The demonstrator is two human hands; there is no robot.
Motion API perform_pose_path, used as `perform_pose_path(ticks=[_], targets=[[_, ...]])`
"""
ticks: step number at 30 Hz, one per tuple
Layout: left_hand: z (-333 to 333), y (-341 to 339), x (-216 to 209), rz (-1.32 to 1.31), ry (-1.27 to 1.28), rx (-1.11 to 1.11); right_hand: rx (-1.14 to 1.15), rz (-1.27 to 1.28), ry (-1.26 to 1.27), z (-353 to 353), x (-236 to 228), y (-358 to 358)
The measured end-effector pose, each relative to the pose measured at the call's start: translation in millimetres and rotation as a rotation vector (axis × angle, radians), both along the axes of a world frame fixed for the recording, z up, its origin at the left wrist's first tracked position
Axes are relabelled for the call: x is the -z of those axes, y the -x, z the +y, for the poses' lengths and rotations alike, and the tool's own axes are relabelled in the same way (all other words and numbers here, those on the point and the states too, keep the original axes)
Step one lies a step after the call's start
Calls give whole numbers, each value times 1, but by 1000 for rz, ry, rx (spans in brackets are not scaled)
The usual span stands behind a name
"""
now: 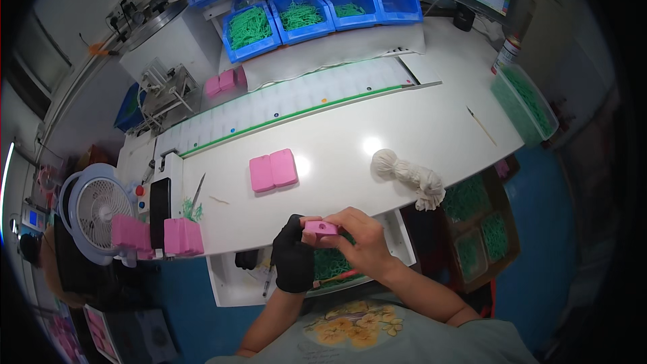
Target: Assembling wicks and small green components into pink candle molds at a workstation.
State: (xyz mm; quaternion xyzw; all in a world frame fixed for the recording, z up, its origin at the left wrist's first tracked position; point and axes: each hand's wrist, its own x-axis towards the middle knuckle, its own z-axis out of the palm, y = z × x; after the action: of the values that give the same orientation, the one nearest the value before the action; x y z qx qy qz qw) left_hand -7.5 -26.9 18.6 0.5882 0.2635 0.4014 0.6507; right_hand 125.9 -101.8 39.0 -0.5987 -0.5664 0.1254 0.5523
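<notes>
Above an open drawer at the table's front edge, both my hands grip a small pink block (322,228) that looks like a rubber mould, with a dark hole in its near face. My left hand (294,255), in a black glove with bare fingertips, holds its left side. My bare right hand (364,237) pinches it from the right with the fingers bent over. Just beyond, two pink blocks (273,170) lie side by side on the white table. Below my hands, the drawer (226,285) holds thin green pieces (330,263) and a pinkish-handled tool (337,278).
A tied cloth bundle (409,178) lies right of centre; a thin pointed tool (481,126) lies farther right. Tweezers (198,192) and stacked pink blocks (182,236) are at left, beside a fan (101,207). Blue bins (301,15) with green pieces line the back, behind a conveyor (290,104).
</notes>
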Motion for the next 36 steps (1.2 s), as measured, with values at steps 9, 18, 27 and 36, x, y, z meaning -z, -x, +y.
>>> perform_pose_path(ticks=[9,18,27,36], targets=[[-6,2,-10,119,76,-30,-12,-6,131,-3,-3,7],[11,-11,-47,480,-1029,283,-136,375,351,-4,1,-36],[66,-72,-68,426,-943,485,-71,639,315,-5,-24,-79],[272,-159,-25,741,-779,166,322,-355,354,-46,-36,-143]])
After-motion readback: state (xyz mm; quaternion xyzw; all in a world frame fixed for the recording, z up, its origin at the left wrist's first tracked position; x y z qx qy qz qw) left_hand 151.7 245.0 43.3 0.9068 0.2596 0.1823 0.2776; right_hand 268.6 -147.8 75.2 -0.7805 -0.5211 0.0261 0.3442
